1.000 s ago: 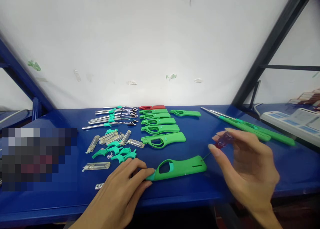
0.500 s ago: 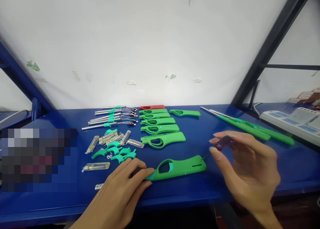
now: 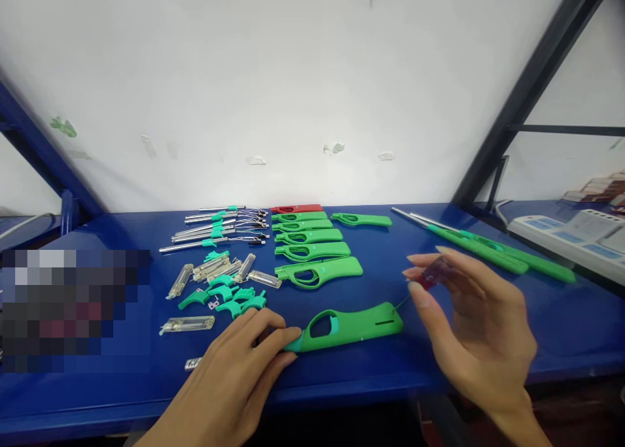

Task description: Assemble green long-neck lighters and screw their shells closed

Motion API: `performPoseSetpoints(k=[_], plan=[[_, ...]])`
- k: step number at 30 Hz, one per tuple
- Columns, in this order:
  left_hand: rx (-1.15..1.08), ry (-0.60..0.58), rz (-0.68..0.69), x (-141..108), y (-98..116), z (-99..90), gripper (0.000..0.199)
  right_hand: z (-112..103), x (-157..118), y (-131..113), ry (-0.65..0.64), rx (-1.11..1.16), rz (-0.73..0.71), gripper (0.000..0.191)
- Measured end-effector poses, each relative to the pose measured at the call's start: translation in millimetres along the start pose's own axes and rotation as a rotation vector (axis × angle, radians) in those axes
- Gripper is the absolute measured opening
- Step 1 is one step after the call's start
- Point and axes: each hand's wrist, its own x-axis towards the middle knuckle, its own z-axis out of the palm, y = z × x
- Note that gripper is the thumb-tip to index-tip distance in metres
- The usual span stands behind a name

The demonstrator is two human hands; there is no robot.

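Note:
My left hand (image 3: 232, 362) is closed on the turquoise front end of a green gas lighter (image 3: 378, 322), which lies flat near the table's front edge. My right hand (image 3: 481, 330) pinches the translucent dark red handle of a small screwdriver (image 3: 433, 272) between thumb and fingers. Its thin shaft slants down to the rear end of the lighter's grip; the tip is too small to make out. Left of my left hand lie a clear fuel tank (image 3: 188, 325) and a small metal piece (image 3: 193, 364). Turquoise triggers (image 3: 224, 293) and more clear tanks (image 3: 181, 281) are just behind it.
Several metal lighter tubes (image 3: 195, 245) with wires lie at the back left. Green handle shells (image 3: 336, 271) and a red one (image 3: 303, 209) form a column beside them. Two long-tubed lighters (image 3: 488, 252) rest at the right, near a white device (image 3: 566, 235). A wall stands behind the table.
My right hand has moved slightly left with the screwdriver, whose handle has turned a little in the fingers. The left hand and the lighter have stayed in place.

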Motion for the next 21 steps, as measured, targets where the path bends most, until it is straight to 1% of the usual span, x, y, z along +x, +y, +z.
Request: performPoseSetpoints(k=[3,5,7,9,11,12,13,15,17,19,21], plan=[[-0.002,-0.007,0.005,1,0,0.1,0.034,-2,2,1,-0.011,-0.005,-0.021,0.075],[0.000,-0.001,0.007,1,-1,0.2,0.033,-2,2,0,0.007,0.001,-0.038,0.072],[0.005,0.002,0.008,2,-1,0.2,0.033,-1,1,-3,0.026,0.011,-0.016,0.068],[0.008,-0.001,0.009,1,-1,0.1,0.032,1,0,-5,0.072,0.007,-0.005,0.075],[0.007,-0.008,0.006,1,-1,-0.2,0.031,2,-1,-7,0.151,-0.011,-0.029,0.083],[0.005,-0.010,0.002,1,0,-0.3,0.032,2,-1,-7,0.177,-0.035,-0.033,0.081],[0.004,-0.011,0.002,1,0,-0.4,0.032,1,0,-7,0.180,-0.068,-0.033,0.073],[0.000,-0.018,0.004,0,-1,-0.5,0.032,-4,4,-7,0.113,-0.153,-0.008,0.045],[-0.005,-0.019,0.008,0,-1,-0.4,0.033,-10,9,-7,-0.003,-0.254,0.017,0.023],[-0.008,-0.014,0.014,1,-1,-0.3,0.032,-18,12,-6,-0.137,-0.334,0.039,0.013],[0.002,-0.008,0.017,2,0,-0.1,0.031,-26,12,-6,-0.309,-0.392,0.091,0.012]])
